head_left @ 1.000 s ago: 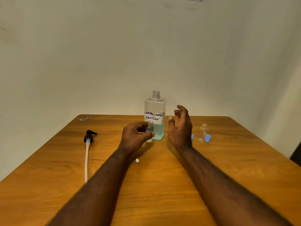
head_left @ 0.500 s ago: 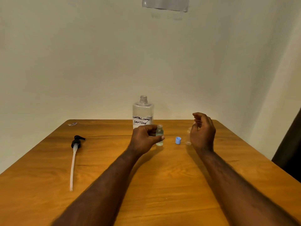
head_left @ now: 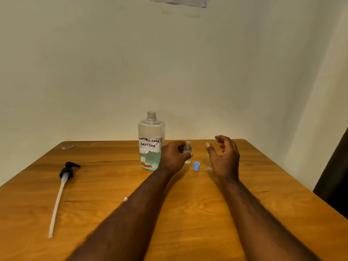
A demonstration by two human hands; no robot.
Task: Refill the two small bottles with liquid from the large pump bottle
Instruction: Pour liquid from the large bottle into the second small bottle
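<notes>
Centre frame: left hand point(head_left: 174, 159) pinched one small bottle point(head_left: 187, 150), upright beside large bottle point(head_left: 151, 147). Right hand point(head_left: 226, 161) loosely spread, empty, by second small bottle point(head_left: 208, 166). Best: grasp it low, keep upright.

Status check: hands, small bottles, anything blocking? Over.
Left hand grips first small bottle, upright. Right hand open beside second small bottle. Large bottle uncapped, pump lying aside. Blue cap between hands.

A single head-worn view looks forward and slightly down along both outstretched arms; the left hand point(head_left: 174, 159) and right hand point(head_left: 225, 161) sit mid-frame, fairly near, table point(head_left: 263, 213) beneath them, pale wall point(head_left: 94, 72) beyond them filling the upper half
</notes>
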